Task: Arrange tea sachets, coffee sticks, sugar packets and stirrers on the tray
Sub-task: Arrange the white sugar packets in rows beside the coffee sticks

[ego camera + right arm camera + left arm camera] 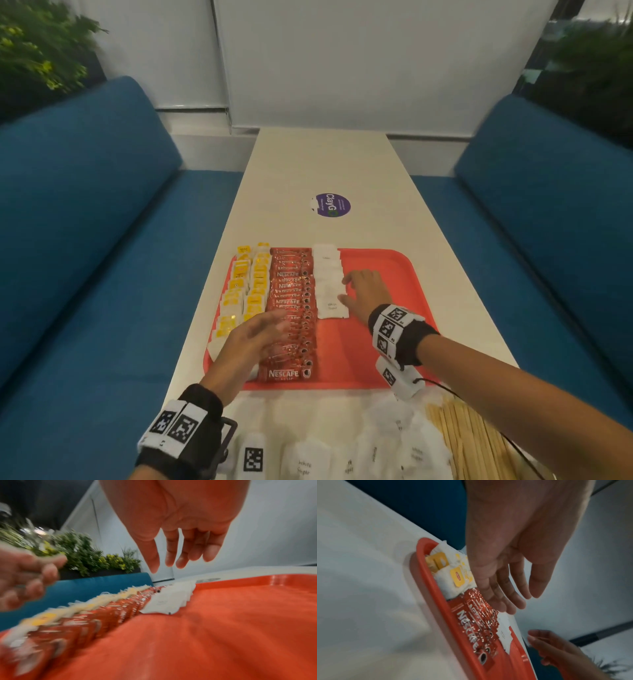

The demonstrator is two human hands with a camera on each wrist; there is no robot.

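Observation:
A red tray [383,263] holds two columns of yellow-tagged tea sachets [246,284], one column of red Nescafe coffee sticks [291,308] and one column of white sugar packets [329,277]. My right hand [356,287] is spread open at the right edge of the sugar column and holds nothing; whether it touches I cannot tell. In the right wrist view its fingers [171,555] hang straight over the tray [240,628]. My left hand [270,334], blurred and open, hovers over the coffee sticks [471,619] with straight fingers [505,599].
Loose white sugar packets [342,445] and a bundle of wooden stirrers [472,438] lie on the table's near edge, below the tray. A round purple sticker [330,205] marks the white table further back. Blue benches [85,240] flank both sides. The tray's right half is bare.

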